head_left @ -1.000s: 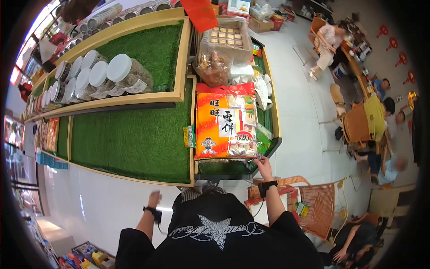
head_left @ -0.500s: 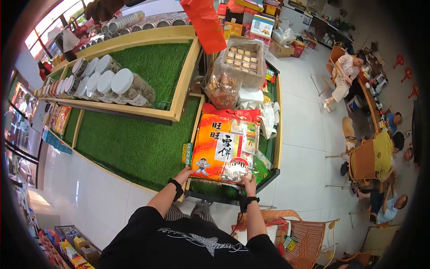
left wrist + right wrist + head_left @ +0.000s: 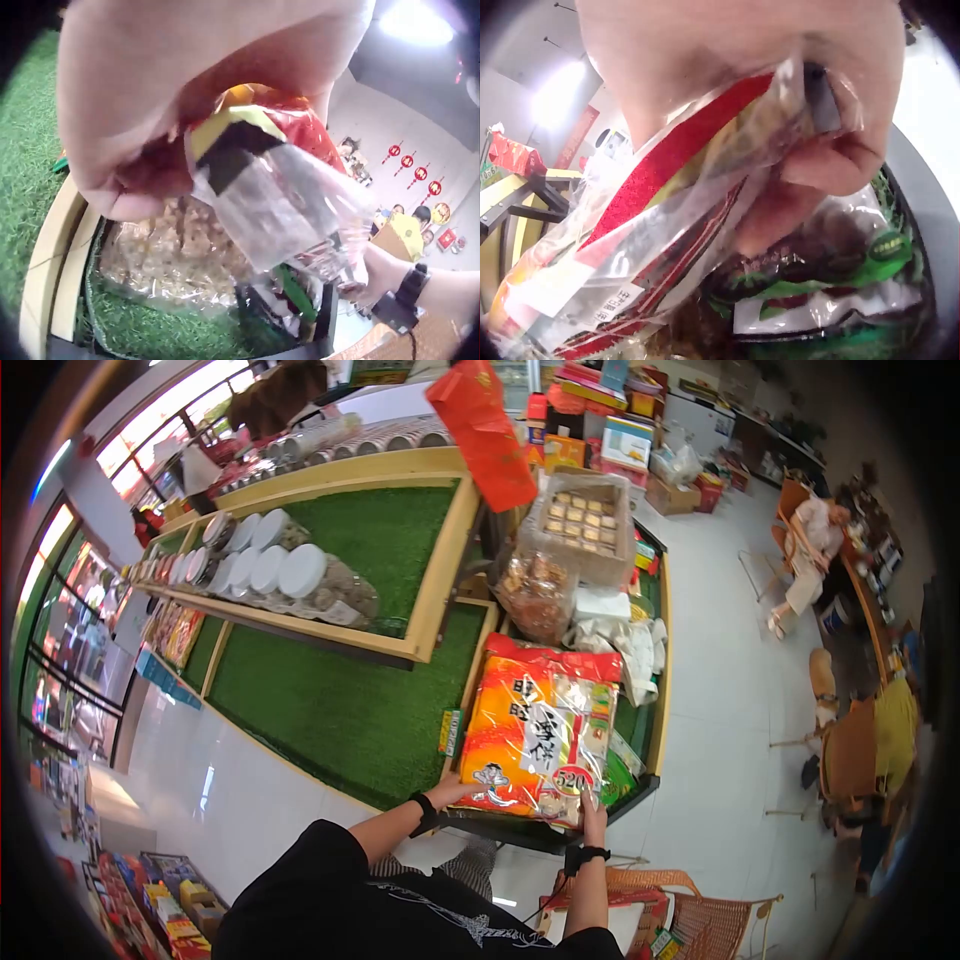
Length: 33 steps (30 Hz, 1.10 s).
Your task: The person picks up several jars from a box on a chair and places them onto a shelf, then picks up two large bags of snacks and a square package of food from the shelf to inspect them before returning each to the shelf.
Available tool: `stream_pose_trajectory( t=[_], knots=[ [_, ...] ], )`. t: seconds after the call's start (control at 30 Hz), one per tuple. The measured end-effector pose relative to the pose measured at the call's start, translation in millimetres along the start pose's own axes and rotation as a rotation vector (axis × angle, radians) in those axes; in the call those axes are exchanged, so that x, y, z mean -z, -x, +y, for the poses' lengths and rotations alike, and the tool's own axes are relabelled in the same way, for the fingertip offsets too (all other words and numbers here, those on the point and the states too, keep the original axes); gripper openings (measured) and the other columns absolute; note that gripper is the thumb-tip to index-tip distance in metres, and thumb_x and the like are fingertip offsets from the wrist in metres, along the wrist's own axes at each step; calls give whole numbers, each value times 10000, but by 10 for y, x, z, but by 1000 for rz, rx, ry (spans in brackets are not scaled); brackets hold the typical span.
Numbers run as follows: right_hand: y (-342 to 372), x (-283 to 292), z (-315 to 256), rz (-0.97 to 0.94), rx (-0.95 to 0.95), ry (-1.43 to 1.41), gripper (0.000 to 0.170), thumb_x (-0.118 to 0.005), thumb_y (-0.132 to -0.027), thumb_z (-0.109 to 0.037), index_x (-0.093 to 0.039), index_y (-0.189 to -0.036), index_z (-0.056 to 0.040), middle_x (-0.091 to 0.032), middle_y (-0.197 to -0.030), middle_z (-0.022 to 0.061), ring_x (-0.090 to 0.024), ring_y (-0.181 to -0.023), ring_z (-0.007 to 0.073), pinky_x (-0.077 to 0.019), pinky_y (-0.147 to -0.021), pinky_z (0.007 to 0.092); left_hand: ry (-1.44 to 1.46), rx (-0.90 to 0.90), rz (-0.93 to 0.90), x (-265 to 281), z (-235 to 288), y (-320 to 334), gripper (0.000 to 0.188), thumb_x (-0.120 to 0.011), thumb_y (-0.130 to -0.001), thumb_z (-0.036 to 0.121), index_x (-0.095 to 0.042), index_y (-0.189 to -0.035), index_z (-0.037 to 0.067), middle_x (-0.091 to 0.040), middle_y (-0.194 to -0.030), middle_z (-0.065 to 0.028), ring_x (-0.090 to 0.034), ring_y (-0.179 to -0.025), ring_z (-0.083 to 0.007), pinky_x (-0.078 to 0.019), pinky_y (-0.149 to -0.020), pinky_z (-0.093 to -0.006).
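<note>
A large orange and red snack bag [image 3: 535, 730] lies at the near end of the green-lined display, in the head view. My left hand [image 3: 452, 790] grips its near left corner; in the left wrist view that hand [image 3: 202, 82] has fingers curled round the clear and red wrapper [image 3: 262, 195]. My right hand [image 3: 592, 815] holds the near right corner, and in the right wrist view its fingers [image 3: 802, 187] pinch the clear plastic edge [image 3: 705, 172]. Beneath the lifted edge, a clear bag of light brown pieces [image 3: 172, 255] and a green-trimmed package [image 3: 817, 262] show.
Lidded jars [image 3: 300, 570] line the raised shelf [image 3: 440, 590] at left. Behind the bag stand a clear bag of brown food [image 3: 537, 592] and a box of small squares [image 3: 585, 525]. A wicker chair [image 3: 710, 935] is near my right arm. Seated people are at right.
My left hand has come from beside my body to the bag's left corner. The right hand has kept to the right corner. The head view has swung, shifting the display right and down.
</note>
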State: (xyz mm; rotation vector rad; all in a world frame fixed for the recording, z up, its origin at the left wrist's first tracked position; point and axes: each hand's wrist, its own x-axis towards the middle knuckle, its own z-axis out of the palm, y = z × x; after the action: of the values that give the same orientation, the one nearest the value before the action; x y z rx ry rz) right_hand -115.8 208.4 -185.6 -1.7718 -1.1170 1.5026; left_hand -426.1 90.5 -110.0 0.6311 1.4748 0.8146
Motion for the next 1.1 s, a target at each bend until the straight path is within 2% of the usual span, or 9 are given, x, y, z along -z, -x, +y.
stream_pose_trajectory(
  t=[0.07,0.1,0.17,0.23,0.43,0.53,0.7,0.9,1.1],
  knots=[
    [195,-90,-112,32,79,-113,506,-664,-768,-409,-597,-917,70,-627,-817,149,-567,-691,213,-455,-665,330,102,-84,19,-58,212,159,535,-676,-786,320,-524,-1189,2,-597,-1107,-85,-559,-981,-161,-430,-856,-277],
    [217,-142,-82,111,163,-26,462,-659,-786,-353,-588,-944,76,-626,-848,141,-564,-703,199,-458,-664,319,191,-161,19,-63,313,235,528,-674,-792,295,-512,-1196,-3,-597,-1104,-86,-559,-974,-156,-434,-848,-276],
    [443,-270,-224,187,246,-215,405,-642,-816,-295,-581,-966,77,-621,-860,125,-563,-733,167,-459,-665,292,146,-208,106,34,355,305,503,-664,-803,249,-495,-1198,-11,-594,-1103,-86,-558,-971,-146,-440,-846,-275],
    [899,-373,-655,120,191,-353,371,-624,-842,-262,-577,-975,82,-619,-880,117,-558,-759,150,-462,-673,286,125,-206,100,138,496,539,487,-661,-805,241,-498,-1181,-21,-593,-1094,-83,-554,-970,-144,-442,-847,-276],
    [1417,-827,-668,-89,242,-373,308,-614,-858,-195,-568,-981,83,-612,-907,90,-569,-767,131,-467,-665,260,139,-397,225,663,287,1541,488,-675,-796,230,-496,-1163,-38,-596,-1090,-87,-558,-966,-133,-450,-847,-271],
    [1859,-1251,-996,-203,334,-270,314,-619,-854,-206,-570,-984,75,-608,-896,86,-558,-776,128,-466,-662,268,218,-318,405,950,64,2230,464,-675,-799,209,-503,-1151,-40,-593,-1098,-80,-558,-967,-116,-452,-862,-273],
    [2674,-2133,-1485,-385,625,74,294,-621,-840,-224,-587,-915,59,-601,-791,63,-514,-715,102,-430,-636,267,395,-403,631,1296,-392,3462,452,-664,-808,156,-478,-1167,-46,-599,-1081,-87,-566,-953,-126,-466,-843,-273],
    [3734,-3238,-1317,-820,666,182,267,-676,-777,-177,-602,-907,43,-625,-758,56,-537,-673,92,-443,-620,260,596,-376,1135,1421,-1343,4857,395,-644,-809,113,-487,-1134,-47,-601,-1042,-90,-576,-928,-135,-472,-817,-274],
    [4762,-3860,-1224,-1145,688,225,295,-679,-781,-211,-604,-927,34,-635,-780,83,-563,-708,111,-461,-653,278,810,-546,1564,1141,-1853,5578,341,-606,-771,59,-500,-1077,-48,-610,-968,-96,-598,-847,-146,-494,-753,-264]
  ],
)
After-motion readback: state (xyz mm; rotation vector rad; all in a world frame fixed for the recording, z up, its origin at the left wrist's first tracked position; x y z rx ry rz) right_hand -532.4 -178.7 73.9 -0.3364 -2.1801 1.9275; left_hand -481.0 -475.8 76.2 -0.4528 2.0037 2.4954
